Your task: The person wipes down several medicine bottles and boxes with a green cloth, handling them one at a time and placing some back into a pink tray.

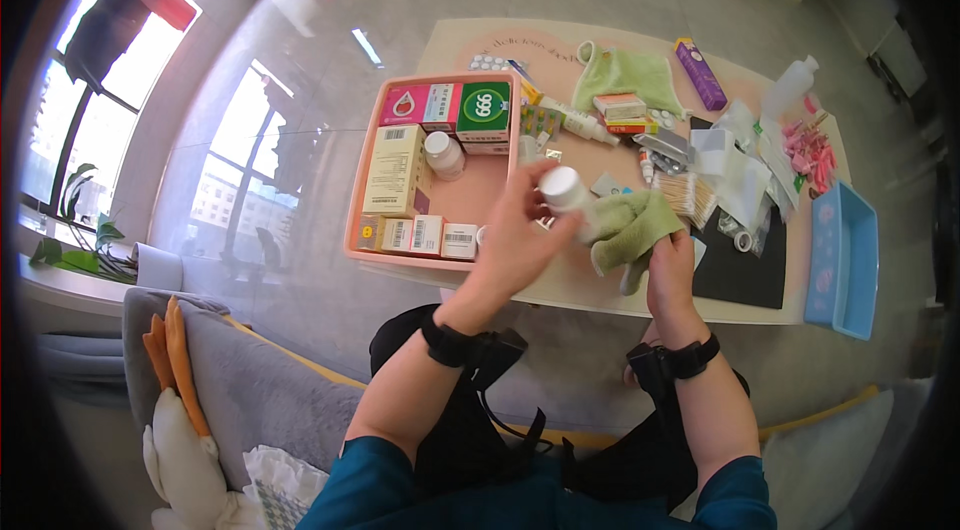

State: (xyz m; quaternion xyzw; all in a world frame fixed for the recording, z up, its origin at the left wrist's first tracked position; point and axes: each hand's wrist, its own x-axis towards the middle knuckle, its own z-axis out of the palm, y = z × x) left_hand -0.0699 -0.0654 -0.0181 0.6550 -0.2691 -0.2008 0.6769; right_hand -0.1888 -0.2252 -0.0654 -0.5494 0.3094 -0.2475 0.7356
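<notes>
My left hand [525, 230] holds a white plastic bottle [562, 188] with a white cap, between thumb and fingers. My right hand [673, 267] grips a green cloth [637, 233], whose left part lies against the bottle. Left of my hands stands a pink tray [354, 207] with medicine boxes along its back, left and front sides. Inside it, a second white bottle [445, 156] stands beside a cream box [394, 170] and near a green box [484, 112]. Another green cloth [626, 79] lies at the table's back, with small boxes [621, 107] at its front edge.
Cotton swabs [684, 196], blister packs [538, 121], a white tube [589, 128] and clear plastic packaging [742, 185] crowd the table's middle and right. A purple box [701, 76] lies behind. A blue basket [838, 260] stands at the right edge, beside a black mat [739, 282].
</notes>
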